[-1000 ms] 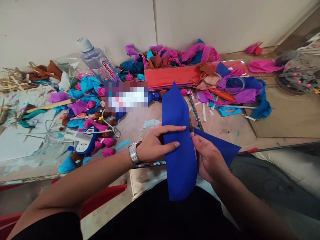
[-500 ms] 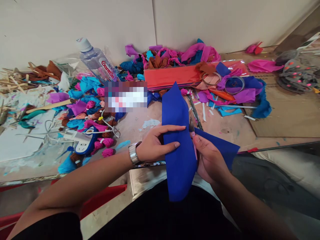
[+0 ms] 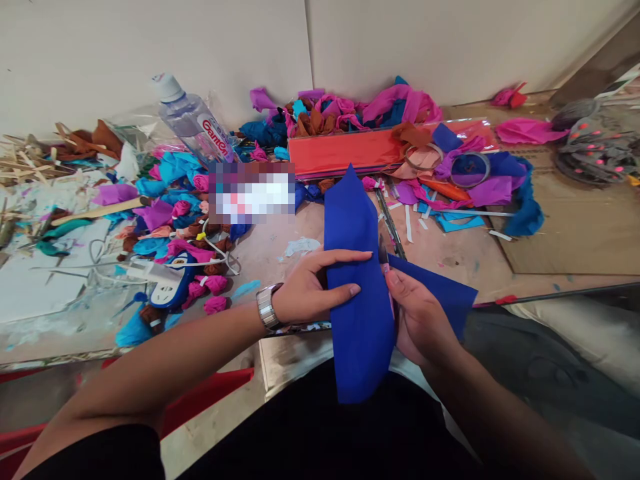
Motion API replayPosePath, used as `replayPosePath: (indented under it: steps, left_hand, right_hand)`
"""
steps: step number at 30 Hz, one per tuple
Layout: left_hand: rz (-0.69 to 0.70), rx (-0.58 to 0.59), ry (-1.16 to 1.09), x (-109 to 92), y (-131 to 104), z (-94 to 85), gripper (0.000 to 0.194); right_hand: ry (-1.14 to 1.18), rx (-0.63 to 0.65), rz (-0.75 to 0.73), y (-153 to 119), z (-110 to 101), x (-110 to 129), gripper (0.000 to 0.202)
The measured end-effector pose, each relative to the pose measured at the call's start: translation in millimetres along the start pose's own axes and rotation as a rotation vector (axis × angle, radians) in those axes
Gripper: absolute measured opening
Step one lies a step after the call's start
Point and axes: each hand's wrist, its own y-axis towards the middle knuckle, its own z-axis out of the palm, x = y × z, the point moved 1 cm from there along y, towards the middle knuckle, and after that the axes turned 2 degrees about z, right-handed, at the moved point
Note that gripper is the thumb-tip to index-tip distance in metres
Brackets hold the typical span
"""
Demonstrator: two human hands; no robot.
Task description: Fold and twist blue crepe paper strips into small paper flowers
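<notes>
A long sheet of blue crepe paper [image 3: 357, 347] hangs upright in front of me, its lower end over my dark shirt. My left hand [image 3: 311, 287] grips it from the left, thumb and forefinger lying across its front; the other fingers are hidden behind. At its right edge my right hand [image 3: 423, 313] is closed on scissors [image 3: 384, 255]. Only the metal blades and a bit of pink handle show. Another blue piece [image 3: 440, 293] sticks out to the right, behind my right hand; whether it is joined to the sheet is hidden.
On the table stands a clear bottle [image 3: 195, 127] behind crumpled paper flowers [image 3: 173, 170]. A red paper pack [image 3: 345, 152], tape rolls [image 3: 470, 169] and colourful scraps lie further back. A power strip [image 3: 173, 283] with white cables is left. Cardboard [image 3: 575, 233] covers the right side.
The blue piece on the right has shifted slightly left, and my right hand has moved a touch. My left hand keeps the same hold.
</notes>
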Motion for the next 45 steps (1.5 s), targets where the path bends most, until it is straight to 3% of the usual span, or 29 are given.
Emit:
replayPosePath:
  steps: [19, 38, 42, 45]
  left_hand:
    - [-0.034, 0.001, 0.001, -2.6, -0.7, 0.5, 0.052]
    - [0.063, 0.049, 0.225, -9.4, 1.1, -2.0, 0.050]
    - [0.068, 0.026, 0.168, -10.1, 0.3, -0.7, 0.053]
    - [-0.008, -0.059, 0.017, -6.3, 1.5, -1.0, 0.058]
  right_hand:
    - [-0.076, -0.014, -0.044, -1.1, -1.7, 1.7, 0.039]
    - [-0.100, -0.053, -0.045, 2.3, -1.2, 4.6, 0.041]
    - [-0.115, -0.076, -0.081, 1.6, -0.3, 5.0, 0.041]
    - [-0.126, -0.082, -0.106, 1.6, -1.0, 3.0, 0.043]
